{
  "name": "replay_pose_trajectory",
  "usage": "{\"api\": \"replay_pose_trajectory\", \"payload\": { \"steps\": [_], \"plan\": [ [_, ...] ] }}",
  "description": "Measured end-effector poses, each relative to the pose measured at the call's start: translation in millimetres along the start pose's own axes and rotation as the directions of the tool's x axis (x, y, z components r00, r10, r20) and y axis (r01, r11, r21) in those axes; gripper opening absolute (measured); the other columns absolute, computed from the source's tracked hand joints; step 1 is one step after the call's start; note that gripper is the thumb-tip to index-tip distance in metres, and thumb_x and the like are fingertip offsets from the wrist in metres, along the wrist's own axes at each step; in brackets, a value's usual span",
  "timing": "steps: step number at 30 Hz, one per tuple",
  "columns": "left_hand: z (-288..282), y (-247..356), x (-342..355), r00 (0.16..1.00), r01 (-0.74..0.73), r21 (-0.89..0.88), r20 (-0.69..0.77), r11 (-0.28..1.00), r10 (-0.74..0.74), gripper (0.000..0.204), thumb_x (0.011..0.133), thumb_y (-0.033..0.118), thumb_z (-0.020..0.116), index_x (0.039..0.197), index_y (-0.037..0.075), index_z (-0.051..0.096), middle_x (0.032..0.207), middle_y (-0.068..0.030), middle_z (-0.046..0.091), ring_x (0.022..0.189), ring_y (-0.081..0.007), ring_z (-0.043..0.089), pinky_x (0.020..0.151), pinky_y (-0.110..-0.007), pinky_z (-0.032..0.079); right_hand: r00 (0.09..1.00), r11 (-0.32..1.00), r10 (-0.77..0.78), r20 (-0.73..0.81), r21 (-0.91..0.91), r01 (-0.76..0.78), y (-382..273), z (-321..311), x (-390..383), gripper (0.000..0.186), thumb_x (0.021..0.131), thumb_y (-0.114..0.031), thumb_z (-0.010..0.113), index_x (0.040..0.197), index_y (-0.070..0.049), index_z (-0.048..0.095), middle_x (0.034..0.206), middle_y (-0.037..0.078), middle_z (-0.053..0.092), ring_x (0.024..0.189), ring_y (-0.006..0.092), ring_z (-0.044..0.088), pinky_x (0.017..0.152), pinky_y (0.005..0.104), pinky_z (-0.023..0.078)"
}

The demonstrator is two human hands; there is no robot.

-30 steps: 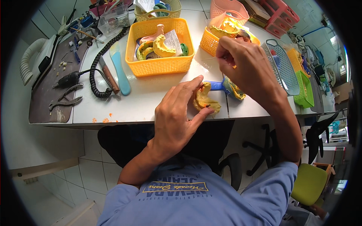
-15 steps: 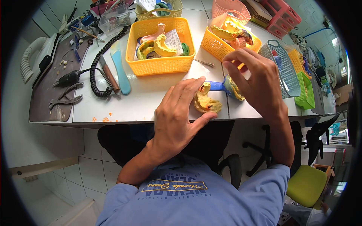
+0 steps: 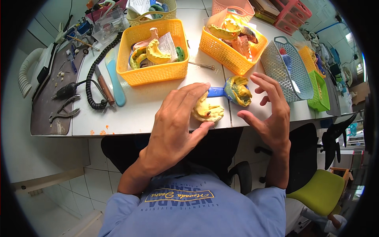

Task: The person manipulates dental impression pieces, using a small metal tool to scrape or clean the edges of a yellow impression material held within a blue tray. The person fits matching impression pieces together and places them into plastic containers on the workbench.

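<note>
A yellow dental cast (image 3: 208, 111) rests on the white worktop near its front edge. My left hand (image 3: 177, 114) curves round its left side, fingertips at the far end and thumb at the near end. Just right of the cast lies a blue-handled dental impression tray (image 3: 216, 92), its bowl filled with yellow and green impression material (image 3: 239, 91). Beside that bowl my right hand (image 3: 272, 112) hovers with fingers apart and nothing in them. Part of the cast is hidden behind my left fingers.
Two yellow baskets (image 3: 152, 77) (image 3: 221, 55) of dental casts stand behind the hands. A metal bur-like tool (image 3: 202, 65) lies between them. At left are a blue spatula (image 3: 115, 85), a knife (image 3: 104, 87), a corded handpiece (image 3: 65, 91) and pliers (image 3: 65, 112). A grey basket (image 3: 290, 79) stands right.
My right hand has come down from above the impression tray to its right side, with its fingers spread wider. The tray's bowl is now uncovered. My left hand stays at the cast.
</note>
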State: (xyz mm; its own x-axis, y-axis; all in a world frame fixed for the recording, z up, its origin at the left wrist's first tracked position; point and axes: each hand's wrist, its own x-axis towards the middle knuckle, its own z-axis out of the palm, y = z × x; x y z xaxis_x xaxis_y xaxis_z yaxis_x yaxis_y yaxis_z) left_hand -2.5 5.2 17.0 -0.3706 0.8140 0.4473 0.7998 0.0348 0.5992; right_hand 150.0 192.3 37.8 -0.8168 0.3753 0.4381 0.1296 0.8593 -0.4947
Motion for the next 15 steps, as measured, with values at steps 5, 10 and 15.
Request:
{"api": "replay_pose_trajectory", "payload": {
  "steps": [5, 10, 15],
  "plan": [
    [1.2, 6.7, 5.2, 0.992, 0.073, -0.139, -0.093, 0.988, -0.086, 0.073, 0.067, 0.012, 0.086, 0.131, 0.002, 0.053, 0.122, -0.0152, 0.062, 0.103, -0.0239, 0.065, 0.091, -0.035, 0.052, 0.984, 0.937, 0.035, -0.177, 0.348, 0.029, -10.9, 26.2, -24.8, 0.056, 0.071, -0.018, 0.086, 0.119, -0.002, 0.061, 0.118, 0.015, 0.062, 0.086, 0.0164, 0.064, 0.07, 0.0274, 0.054],
    [10.9, 18.8, 21.3, 0.972, -0.054, -0.193, -0.233, 0.98, 0.008, 0.081, 0.065, 0.018, 0.089, 0.133, 0.001, 0.051, 0.118, -0.0145, 0.064, 0.1, -0.023, 0.066, 0.089, -0.034, 0.053, 0.978, 0.5, 0.206, -0.025, 0.862, -0.083, -15.6, 36.3, -23.5, 0.069, 0.092, -0.031, 0.068, 0.14, 0.006, 0.035, 0.132, 0.023, 0.054, 0.11, 0.0213, 0.061, 0.092, 0.0316, 0.051],
    [26.9, 31.4, 37.6, 0.951, -0.101, -0.117, -0.303, 0.988, 0.061, 0.086, 0.063, 0.025, 0.091, 0.135, 0.001, 0.049, 0.113, -0.0136, 0.064, 0.093, -0.0223, 0.065, 0.082, -0.033, 0.055, 0.959, 0.151, 0.281, 0.048, 0.984, -0.093, -16.0, 34.9, -26.1, 0.073, 0.09, -0.025, 0.07, 0.14, 0.009, 0.031, 0.128, 0.025, 0.054, 0.116, 0.0265, 0.059, 0.099, 0.0379, 0.049]
  ]
}}
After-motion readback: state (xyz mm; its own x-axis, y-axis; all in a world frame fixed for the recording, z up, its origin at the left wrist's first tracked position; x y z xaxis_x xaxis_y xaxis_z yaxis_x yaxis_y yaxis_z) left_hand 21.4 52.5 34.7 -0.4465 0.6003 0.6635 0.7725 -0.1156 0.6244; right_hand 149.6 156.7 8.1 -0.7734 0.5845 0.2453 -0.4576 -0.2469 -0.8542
